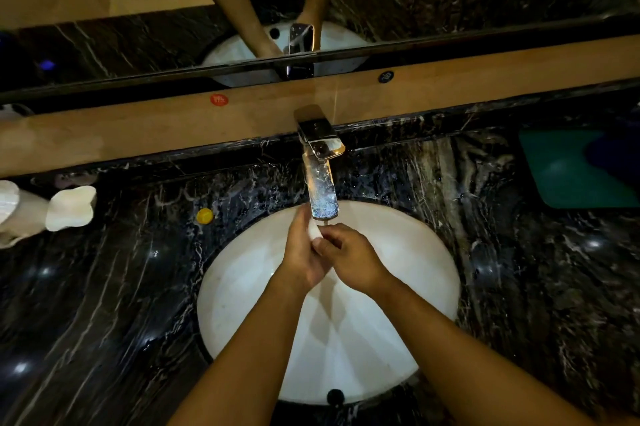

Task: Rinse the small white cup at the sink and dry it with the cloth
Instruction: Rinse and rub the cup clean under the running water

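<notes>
The small white cup (314, 230) shows only as a pale sliver between my two hands, just below the spout of the chrome tap (320, 179). My left hand (302, 252) wraps round the cup from the left. My right hand (349, 257) curls against it from the right, fingers on its rim. Both hands hang over the white oval sink (398, 273). Most of the cup is hidden by my fingers. A teal cloth (568, 171) lies flat on the counter at the far right.
Wet black marble counter (121, 287) surrounds the basin. A white ceramic shell-like piece (71, 207) sits at the left edge, a small yellow cap (204, 216) near the basin's left rim. A mirror (138, 9) runs along the back above a wooden ledge (485, 79).
</notes>
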